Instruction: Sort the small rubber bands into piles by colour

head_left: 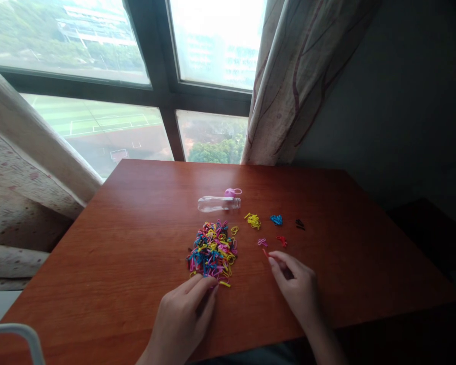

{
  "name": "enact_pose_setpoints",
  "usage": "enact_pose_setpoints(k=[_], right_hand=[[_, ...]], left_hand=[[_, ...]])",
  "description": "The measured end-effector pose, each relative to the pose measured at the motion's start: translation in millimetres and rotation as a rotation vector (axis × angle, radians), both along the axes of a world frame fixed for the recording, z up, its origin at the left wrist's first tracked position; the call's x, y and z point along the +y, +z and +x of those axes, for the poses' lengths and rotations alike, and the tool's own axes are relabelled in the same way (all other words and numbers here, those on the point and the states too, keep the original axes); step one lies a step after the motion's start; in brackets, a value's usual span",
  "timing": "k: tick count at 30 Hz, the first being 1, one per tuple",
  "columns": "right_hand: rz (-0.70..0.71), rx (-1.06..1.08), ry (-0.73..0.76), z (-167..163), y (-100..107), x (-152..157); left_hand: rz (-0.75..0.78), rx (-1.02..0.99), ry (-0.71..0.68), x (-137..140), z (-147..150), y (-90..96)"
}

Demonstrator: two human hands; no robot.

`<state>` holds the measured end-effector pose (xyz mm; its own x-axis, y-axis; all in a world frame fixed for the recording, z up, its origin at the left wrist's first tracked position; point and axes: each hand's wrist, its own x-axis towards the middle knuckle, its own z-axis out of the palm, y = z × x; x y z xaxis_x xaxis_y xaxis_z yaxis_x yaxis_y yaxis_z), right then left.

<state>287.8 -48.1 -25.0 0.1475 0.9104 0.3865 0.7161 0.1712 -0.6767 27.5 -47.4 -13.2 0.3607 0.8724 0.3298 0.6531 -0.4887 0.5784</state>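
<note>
A heap of small multicoloured rubber bands (212,251) lies mid-table. At its near edge, my left hand (188,312) has thumb and forefinger pressed together; what they hold, if anything, is hidden. A yellow band (225,284) rests by those fingertips. My right hand (296,284) pinches a red rubber band (265,253) between thumb and forefinger, to the right of the heap. Just beyond it are a few pink bands (262,242) and a small red group (281,241). Farther back sit separate yellow (254,221), blue (276,220) and black (300,223) groups.
A clear plastic bottle (218,204) lies on its side behind the heap, with a pink looped cap (233,192) beside its neck. The wooden table (137,243) reaches the window. Curtains (289,76) hang at both sides. A white curved rail (19,329) stands at the lower left.
</note>
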Motion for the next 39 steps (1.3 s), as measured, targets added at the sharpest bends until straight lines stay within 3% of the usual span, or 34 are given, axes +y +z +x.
enact_pose_setpoints(k=[7, 22, 29, 39], right_hand=[[0.053, -0.246, -0.089, 50.1, -13.4, 14.3], [0.054, -0.303, -0.112, 49.3, -15.2, 17.2], [0.05, -0.238, -0.069, 33.6, -10.2, 7.6], [-0.018, -0.176, 0.215, -24.6, -3.7, -3.8]], left_hand=[[0.017, 0.022, -0.005, 0.3, 0.4, 1.4], [0.021, 0.043, -0.004, -0.5, -0.2, -0.8], [0.006, 0.036, 0.0, -0.5, -0.5, -0.3], [0.056, 0.102, 0.011, -1.2, -0.2, -2.3]])
